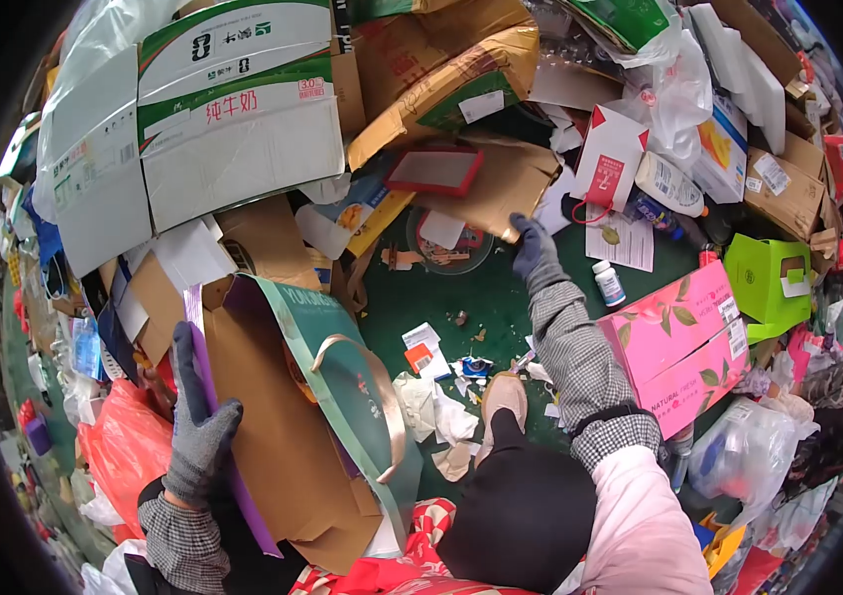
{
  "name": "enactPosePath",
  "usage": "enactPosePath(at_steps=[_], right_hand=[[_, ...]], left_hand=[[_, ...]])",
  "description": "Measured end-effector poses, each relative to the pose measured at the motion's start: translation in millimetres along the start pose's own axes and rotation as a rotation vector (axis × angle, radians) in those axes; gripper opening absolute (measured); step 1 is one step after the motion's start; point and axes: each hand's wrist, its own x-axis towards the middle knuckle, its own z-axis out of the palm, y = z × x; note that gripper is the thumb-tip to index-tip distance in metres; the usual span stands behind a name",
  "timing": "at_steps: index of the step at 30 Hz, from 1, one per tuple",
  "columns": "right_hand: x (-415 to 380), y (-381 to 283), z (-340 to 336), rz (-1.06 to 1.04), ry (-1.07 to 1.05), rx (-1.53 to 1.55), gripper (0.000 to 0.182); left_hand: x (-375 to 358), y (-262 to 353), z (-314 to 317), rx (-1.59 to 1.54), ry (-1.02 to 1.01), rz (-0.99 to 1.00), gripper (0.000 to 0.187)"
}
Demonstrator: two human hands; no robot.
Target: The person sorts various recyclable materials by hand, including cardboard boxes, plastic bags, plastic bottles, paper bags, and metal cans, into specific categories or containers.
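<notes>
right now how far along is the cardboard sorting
The milk carton looks flattened already. In hand: the purple-edged cardboard box, held by the left hand; the right hand is at a brown cardboard piece. Apparently left: the unflattened pink NATURAL FRESH box and paper scraps.

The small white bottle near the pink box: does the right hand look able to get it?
Probably yes: the right hand is close, and only green floor seems to lie between it and the bottle.
</notes>
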Motion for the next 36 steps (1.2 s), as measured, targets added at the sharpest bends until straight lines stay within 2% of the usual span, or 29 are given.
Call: enactPosePath(at_steps=[1,2,4,7,10,11,14,17,20,21,22,23,25,27,28,29,30,31,32,34,36], right_hand=[[-11,11,0,-0.025,0.055,-0.139,0.03],[-24,21,-1,-0.049,0.001,-0.228,0.028],[-28,39,2,0.004,0.125,-0.206,0.027],[-35,33,26,0.203,-0.053,-0.313,0.034],[-22,18,61,0.432,-0.017,-0.138,0.046],[-15,21,71,0.315,0.073,-0.255,0.06],[-15,-3,103,0.143,0.271,-0.381,0.088],[36,20,115,0.086,0.368,-0.44,0.066],[24,1,152,0.241,0.596,-0.682,0.049],[60,14,108,-0.058,0.299,-1.383,0.042],[70,17,81,-0.244,0.045,-1.772,0.037],[79,20,54,-0.55,-0.154,-2.124,0.032],[79,36,20,-0.293,0.019,-1.521,0.034],[20,16,19,-0.197,-0.004,-1.228,0.029],[-10,5,20,-0.153,-0.006,-1.084,0.026],[-26,-3,22,0.118,0.164,-0.523,0.016],[-48,-15,22,0.107,0.204,-0.518,0.019],[-65,-26,14,0.13,0.151,-0.32,0.029],[-87,-48,12,0.134,-0.031,-0.37,0.04],[-133,-83,37,0.114,-0.177,-0.483,0.041],[-182,-114,82,0.11,-0.334,-0.734,0.043]], left_hand=[[-1,0,-1,-0.01,-0.004,-0.013,0.096],[-1,2,-2,-0.026,-0.013,-0.013,0.097],[-3,6,-3,-0.053,-0.023,-0.016,0.097],[-5,2,-6,-0.04,-0.016,-0.026,0.099],[-5,-2,-8,-0.08,-0.027,-0.007,0.098],[-6,-4,-10,-0.058,-0.028,-0.003,0.098],[-5,-7,-13,-0.011,-0.032,0.005,0.097],[-4,-5,-14,0.005,-0.04,-0.009,0.097],[-3,-4,-16,0.023,-0.053,-0.019,0.098],[-3,-5,-17,0.027,-0.052,-0.009,0.098],[-3,-4,-18,0.017,-0.053,-0.009,0.098],[-4,-3,-19,0.006,-0.054,-0.008,0.098],[-2,-3,-23,-0.005,-0.069,0.03,0.097],[-3,-4,-24,-0.099,-0.082,0.027,0.096],[-3,-11,-28,-0.028,-0.087,0.056,0.095],[-6,-16,-28,-0.094,-0.086,0.032,0.095],[-8,-13,-30,-0.167,-0.109,-0.008,0.095],[-9,-10,-32,-0.239,-0.13,-0.049,0.096],[-9,-3,-35,-0.319,-0.174,-0.106,0.096],[-10,-16,-32,-0.397,-0.175,-0.1,0.095],[-12,-25,-29,-0.463,-0.186,-0.085,0.091]])
